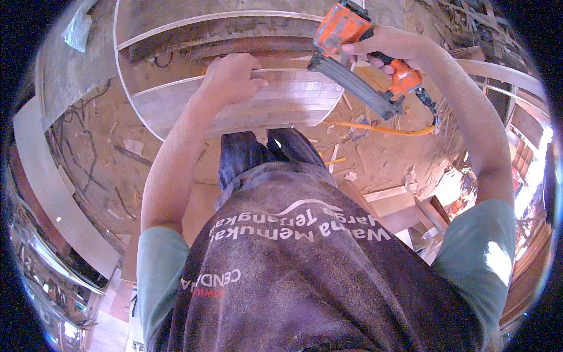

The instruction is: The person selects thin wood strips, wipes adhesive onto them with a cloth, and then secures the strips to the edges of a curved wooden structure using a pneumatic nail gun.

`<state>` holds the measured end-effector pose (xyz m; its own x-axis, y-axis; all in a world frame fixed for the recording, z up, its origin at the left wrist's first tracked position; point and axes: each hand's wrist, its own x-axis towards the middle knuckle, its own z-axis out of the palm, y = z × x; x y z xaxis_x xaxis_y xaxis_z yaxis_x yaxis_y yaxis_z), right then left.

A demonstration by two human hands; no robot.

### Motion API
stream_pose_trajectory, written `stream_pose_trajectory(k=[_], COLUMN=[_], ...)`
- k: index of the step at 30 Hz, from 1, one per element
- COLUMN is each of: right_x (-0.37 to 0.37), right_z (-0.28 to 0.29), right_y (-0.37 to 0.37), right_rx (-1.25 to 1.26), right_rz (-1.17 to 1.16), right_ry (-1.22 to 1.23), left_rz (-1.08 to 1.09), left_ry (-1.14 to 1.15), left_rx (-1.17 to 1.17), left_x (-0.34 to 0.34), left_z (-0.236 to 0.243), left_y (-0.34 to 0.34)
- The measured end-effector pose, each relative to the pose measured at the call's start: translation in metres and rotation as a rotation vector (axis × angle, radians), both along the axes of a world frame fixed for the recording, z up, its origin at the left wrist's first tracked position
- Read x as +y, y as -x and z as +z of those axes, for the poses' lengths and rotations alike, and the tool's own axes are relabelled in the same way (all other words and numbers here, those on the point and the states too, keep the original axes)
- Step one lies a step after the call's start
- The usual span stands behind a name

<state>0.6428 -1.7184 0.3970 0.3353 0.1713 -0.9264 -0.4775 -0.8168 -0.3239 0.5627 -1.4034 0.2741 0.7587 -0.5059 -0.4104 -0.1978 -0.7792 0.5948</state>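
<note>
My left hand [231, 79] grips the upper edge of a pale wooden board [176, 102] within a wooden frame [217, 17], its fingers curled over that edge. My right hand [393, 50] holds an orange-and-black nail gun [404, 79] up at the right end of the frame, with the gun's long grey magazine [355, 88] angled down to the right. The nose of the gun is by the board's right end; whether they touch I cannot tell. A yellow hose [381, 129] runs from the gun's fitting down and across to the left beneath it.
The dusty floor [117, 170] below holds dark cables, scattered offcuts and scraps. A long pale board [53, 188] lies at the left, a grey sheet [67, 70] at the upper left. Wooden panels [393, 199] lie at the lower right, with stacked timber [522, 158] along the right edge.
</note>
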Motion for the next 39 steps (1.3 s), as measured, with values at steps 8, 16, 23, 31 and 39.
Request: stream_pose_trajectory(k=[8,16,23,31,39], right_x=[0.01,0.009,0.015,0.002,0.03], right_z=[-0.003,-0.009,-0.007,-0.022,0.006], right_y=[-0.003,-0.004,-0.007,-0.011,-0.014], right_rx=[0.027,0.025,0.048,0.053,0.015], right_rz=[-0.01,0.027,0.011,0.035,-0.009], right_ry=[0.042,0.046,0.033,0.036,0.004], left_rz=[-0.03,-0.088,-0.095,-0.121,-0.089], left_ry=[0.001,-0.023,0.012,-0.018,-0.023], left_rx=[0.016,0.089,0.011,0.017,-0.021], left_x=[0.004,0.003,0.006,0.002,0.011], left_z=[-0.014,-0.013,-0.022,-0.03,-0.011], left_y=[-0.005,-0.009,-0.004,-0.005,-0.004])
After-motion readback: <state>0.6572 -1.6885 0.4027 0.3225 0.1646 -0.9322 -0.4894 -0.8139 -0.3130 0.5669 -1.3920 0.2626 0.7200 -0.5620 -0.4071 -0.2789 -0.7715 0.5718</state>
